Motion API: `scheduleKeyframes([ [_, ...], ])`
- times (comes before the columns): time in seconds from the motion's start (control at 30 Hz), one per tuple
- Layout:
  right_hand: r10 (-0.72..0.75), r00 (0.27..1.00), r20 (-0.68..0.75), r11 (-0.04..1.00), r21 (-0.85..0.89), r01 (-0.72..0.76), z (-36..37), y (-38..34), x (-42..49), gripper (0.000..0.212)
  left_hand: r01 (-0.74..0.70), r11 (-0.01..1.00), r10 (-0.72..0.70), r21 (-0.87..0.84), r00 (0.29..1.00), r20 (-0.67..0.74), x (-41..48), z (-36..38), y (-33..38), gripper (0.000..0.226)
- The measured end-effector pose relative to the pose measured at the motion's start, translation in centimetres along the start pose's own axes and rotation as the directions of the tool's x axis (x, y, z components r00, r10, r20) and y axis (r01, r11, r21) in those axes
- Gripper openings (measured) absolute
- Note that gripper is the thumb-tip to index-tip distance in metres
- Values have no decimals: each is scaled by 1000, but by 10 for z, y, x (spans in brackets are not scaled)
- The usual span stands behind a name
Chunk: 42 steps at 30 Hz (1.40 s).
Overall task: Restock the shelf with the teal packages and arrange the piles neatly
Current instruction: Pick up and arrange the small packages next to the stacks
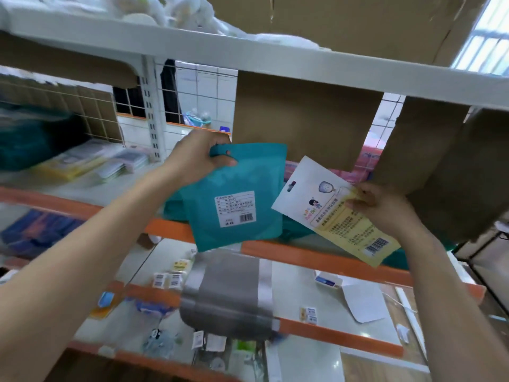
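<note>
Teal package: held upright before the orange-edged shelf, its white label facing out.
Left hand: grips the package's top corner, fingers curled behind and thumb across the front.
Right hand: fingers pinch the edge of a white-and-yellow packet, just beside the package.

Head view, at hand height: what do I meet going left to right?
In order: left hand → teal package → white-and-yellow packet → right hand → cardboard box.
</note>
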State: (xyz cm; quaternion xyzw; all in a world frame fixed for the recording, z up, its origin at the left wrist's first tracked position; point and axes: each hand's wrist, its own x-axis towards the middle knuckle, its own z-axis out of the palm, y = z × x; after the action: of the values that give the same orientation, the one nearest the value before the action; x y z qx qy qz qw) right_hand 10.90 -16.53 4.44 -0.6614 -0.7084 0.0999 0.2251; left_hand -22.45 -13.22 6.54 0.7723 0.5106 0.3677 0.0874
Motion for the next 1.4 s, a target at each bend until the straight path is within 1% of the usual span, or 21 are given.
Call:
scheduleKeyframes([
  [0.07,-20,1000,-16,1000,16,20,12,-20,-7,17,-5,998,8,58,998,-55,-20,-19,-12,11],
  [0.17,-64,998,-5,996,57,64,32,-49,-11,11,19,997,-11,81,994,-108,-47,-48,-37,10],
  [0.23,-92,996,15,993,77,91,44,-69,-10,8,48,992,-31,120,990,-140,-62,-67,-54,15],
  [0.33,-147,988,37,985,94,143,63,-97,1,10,70,985,-39,159,980,-194,-80,-92,-77,14],
  [0.5,-217,972,87,976,9,217,95,-154,27,17,147,973,-96,178,959,-268,-102,-131,-122,10],
  [0.57,-271,959,89,963,42,268,109,-178,42,24,182,964,-128,194,956,-264,-107,-148,-145,11],
  [0.7,-342,936,85,929,181,323,144,-225,81,28,220,949,-164,225,956,-242,-110,-184,-187,9],
  [0.77,-364,928,78,917,206,342,160,-251,102,34,239,945,-189,225,956,-226,-105,-202,-207,9],
  [0.8,-371,926,72,913,212,349,168,-263,112,33,248,940,-197,236,956,-219,-102,-210,-216,8],
  [0.87,-386,920,67,905,219,364,182,-288,130,30,262,928,-210,266,955,-209,-94,-228,-236,12],
  [0.93,-406,912,55,896,220,385,197,-311,147,31,265,918,-210,294,956,-205,-86,-244,-257,19],
  [1.03,-408,912,48,896,216,389,216,-342,167,28,278,914,-210,294,947,-242,-78,-265,-285,30],
  [1.13,-405,913,39,893,232,386,234,-366,182,29,293,921,-238,255,945,-226,-73,-283,-308,35],
  [1.2,-418,907,48,890,222,398,245,-381,188,28,291,927,-249,237,949,-192,-71,-293,-322,33],
  [1.27,-432,900,58,887,208,412,255,-396,194,21,285,934,-253,214,953,-165,-71,-303,-341,30],
  [1.33,-425,904,51,892,194,408,265,-413,198,18,280,949,-263,143,957,-124,-71,-313,-363,23],
  [1.4,-399,917,24,905,167,390,274,-430,199,23,275,959,-269,68,959,-83,-70,-323,-386,19],
])
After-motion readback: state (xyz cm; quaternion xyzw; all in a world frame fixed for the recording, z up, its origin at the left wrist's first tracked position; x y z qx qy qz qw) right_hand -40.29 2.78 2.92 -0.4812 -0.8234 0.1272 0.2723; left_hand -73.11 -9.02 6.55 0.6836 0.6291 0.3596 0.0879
